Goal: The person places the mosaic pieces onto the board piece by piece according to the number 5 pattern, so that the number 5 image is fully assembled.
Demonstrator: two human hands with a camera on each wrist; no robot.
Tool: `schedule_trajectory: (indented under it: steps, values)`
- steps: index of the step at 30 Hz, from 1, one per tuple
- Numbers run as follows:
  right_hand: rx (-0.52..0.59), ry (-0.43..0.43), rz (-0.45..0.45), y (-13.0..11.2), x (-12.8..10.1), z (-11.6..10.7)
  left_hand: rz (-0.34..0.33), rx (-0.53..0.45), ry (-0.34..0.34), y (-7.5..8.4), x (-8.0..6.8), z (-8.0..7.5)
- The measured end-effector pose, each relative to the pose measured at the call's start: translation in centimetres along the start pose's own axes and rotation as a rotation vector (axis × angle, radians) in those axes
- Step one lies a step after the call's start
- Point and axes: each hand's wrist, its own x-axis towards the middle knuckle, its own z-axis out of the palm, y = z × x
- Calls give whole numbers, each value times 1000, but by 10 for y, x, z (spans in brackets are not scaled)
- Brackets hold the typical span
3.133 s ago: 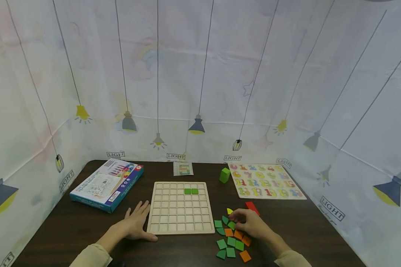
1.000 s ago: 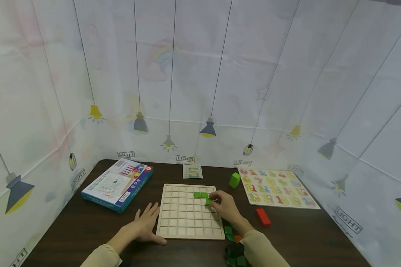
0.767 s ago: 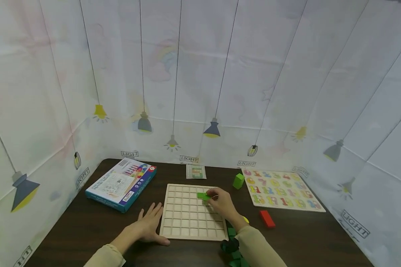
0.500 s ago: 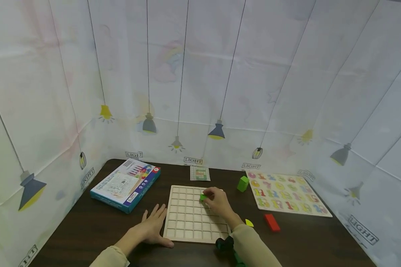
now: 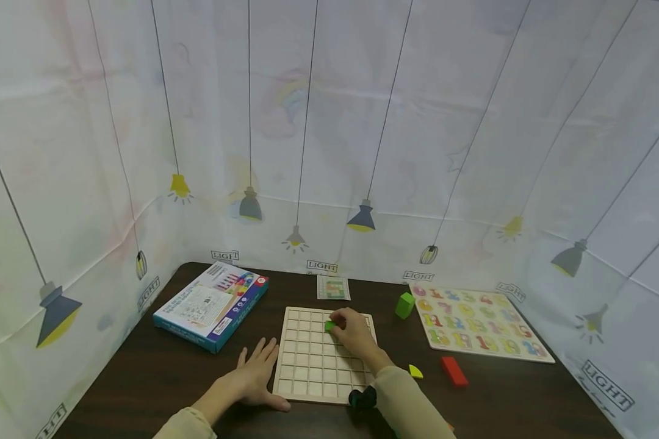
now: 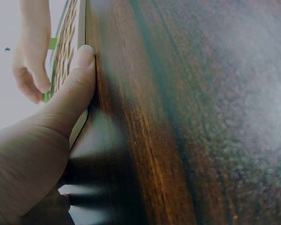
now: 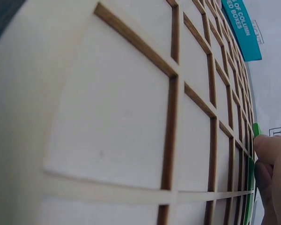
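Observation:
A pale wooden grid board (image 5: 314,366) lies on the dark table (image 5: 143,378). My right hand (image 5: 342,325) reaches over its far rows, fingers curled down onto a green tile (image 5: 329,327) at a cell there. The right wrist view shows the fingertips (image 7: 271,154) at the green tile's edge (image 7: 255,130) on the grid board (image 7: 126,117). My left hand (image 5: 257,373) lies flat on the table, its thumb (image 6: 77,89) pressed against the board's edge (image 6: 82,28). The left wrist view also catches the right hand (image 6: 30,70).
A blue box (image 5: 211,305) lies at the back left, and a small pattern card (image 5: 333,288) behind the board. To the right are a green block (image 5: 404,305), a number puzzle (image 5: 480,323), a red block (image 5: 453,371) and a yellow piece (image 5: 415,371).
My right hand left the pile of tiles at the front right and carried a green tile up to the board's far rows. The left hand stayed put. The head view has tilted up.

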Motion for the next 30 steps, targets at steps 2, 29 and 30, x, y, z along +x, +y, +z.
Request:
schedule_trajectory:
  steps: [2,29,30]
  values:
    - [-5,-9,-8,-2,0,-1,0,2,-1,1,0,1]
    - [-59,22,0,-4,2,3,-3,-17,9,0,0,0]
    - [-56,24,-5,-4,2,3,-4,-21,6,-2,1,1]
